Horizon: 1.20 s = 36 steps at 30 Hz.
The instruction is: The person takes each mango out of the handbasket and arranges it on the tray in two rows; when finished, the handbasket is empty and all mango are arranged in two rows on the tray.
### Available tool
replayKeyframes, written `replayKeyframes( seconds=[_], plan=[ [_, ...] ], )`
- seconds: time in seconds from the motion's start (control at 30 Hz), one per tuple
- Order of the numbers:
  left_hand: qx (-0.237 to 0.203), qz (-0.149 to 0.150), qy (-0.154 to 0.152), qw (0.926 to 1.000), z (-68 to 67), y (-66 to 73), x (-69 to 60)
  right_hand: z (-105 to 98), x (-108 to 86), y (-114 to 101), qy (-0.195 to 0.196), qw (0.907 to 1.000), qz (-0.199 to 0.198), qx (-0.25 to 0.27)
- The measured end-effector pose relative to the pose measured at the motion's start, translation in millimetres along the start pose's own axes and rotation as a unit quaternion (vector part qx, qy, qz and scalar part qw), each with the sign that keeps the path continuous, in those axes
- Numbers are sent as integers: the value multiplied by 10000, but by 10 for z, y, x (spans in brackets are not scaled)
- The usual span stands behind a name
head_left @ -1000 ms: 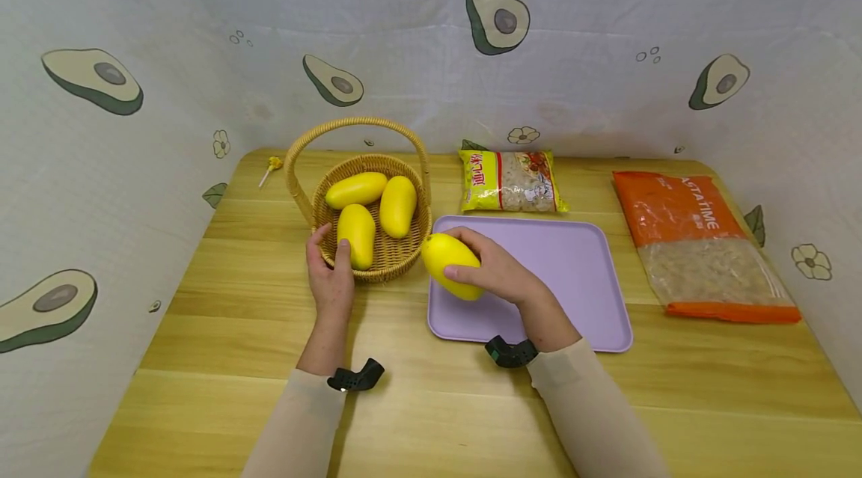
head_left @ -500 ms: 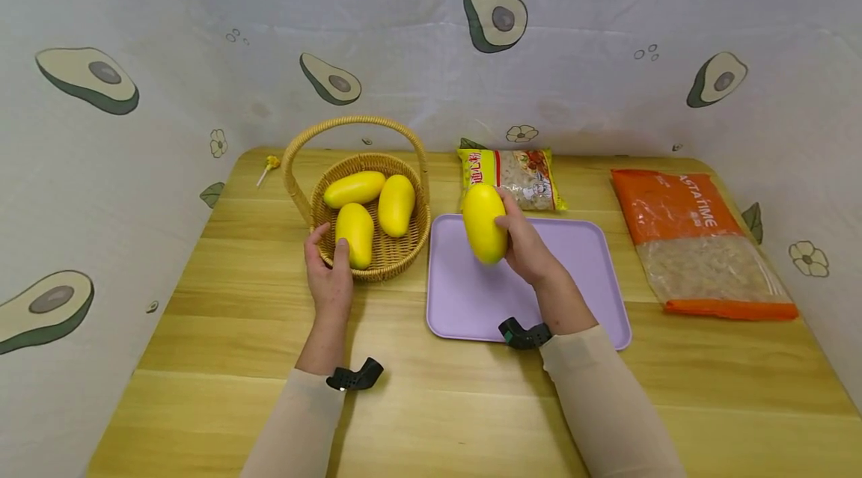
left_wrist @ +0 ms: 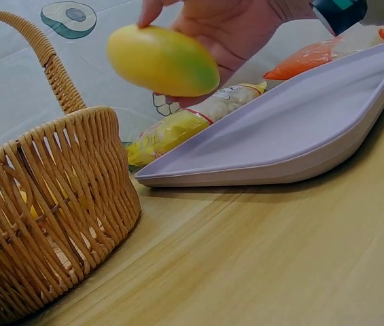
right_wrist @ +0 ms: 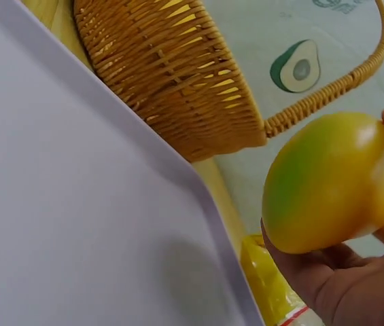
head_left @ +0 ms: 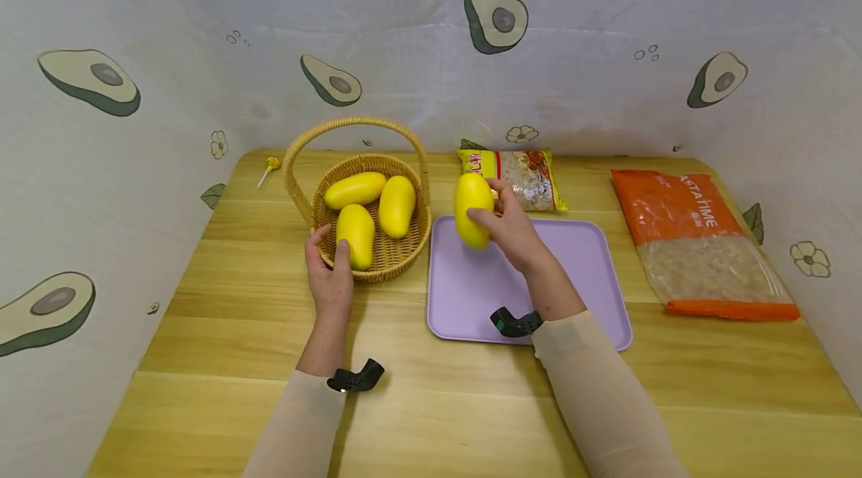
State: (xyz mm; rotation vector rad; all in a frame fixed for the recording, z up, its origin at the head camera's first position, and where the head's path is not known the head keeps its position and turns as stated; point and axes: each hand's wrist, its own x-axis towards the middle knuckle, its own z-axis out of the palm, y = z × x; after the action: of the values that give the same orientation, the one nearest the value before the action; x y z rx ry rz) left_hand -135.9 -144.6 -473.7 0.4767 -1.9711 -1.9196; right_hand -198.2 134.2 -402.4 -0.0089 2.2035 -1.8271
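Observation:
Held up over the far left part of the lilac tray [head_left: 465,313], a yellow mango [head_left: 474,210] is pinched between the thumb and fingers of the right hand [head_left: 515,235]. In the right wrist view this mango [right_wrist: 334,183] shows a green patch, and in the left wrist view the mango [left_wrist: 163,61] hangs above the tray's level. My left hand [head_left: 331,280] grips the near left rim of the wicker basket [head_left: 387,268], its thumb beside one mango [head_left: 355,235]. Two more mangoes [head_left: 355,190] lie behind it in the basket.
Behind the tray lies a yellow pasta bag [head_left: 525,182]. A larger orange and clear bag [head_left: 707,253] lies to the right. At the back left is a small lollipop [head_left: 271,165]. The basket's tall handle [head_left: 357,121] arches over it.
The right hand has carried its mango away from the basket's near right edge, back and to the right, then slightly left. The mango has turned more lengthwise. My left hand has stayed put.

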Motion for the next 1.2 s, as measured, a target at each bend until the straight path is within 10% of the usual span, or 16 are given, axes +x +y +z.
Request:
replayKeyframes(
  seconds=[0.57,1.2],
  plan=[
    [7,11,54,10000,4,8,3,254,189,138,541,9786,315,-1959],
    [-14,128,84,9999,13,5,11,368,301,195,638,9563,272,-2840]
  ],
)
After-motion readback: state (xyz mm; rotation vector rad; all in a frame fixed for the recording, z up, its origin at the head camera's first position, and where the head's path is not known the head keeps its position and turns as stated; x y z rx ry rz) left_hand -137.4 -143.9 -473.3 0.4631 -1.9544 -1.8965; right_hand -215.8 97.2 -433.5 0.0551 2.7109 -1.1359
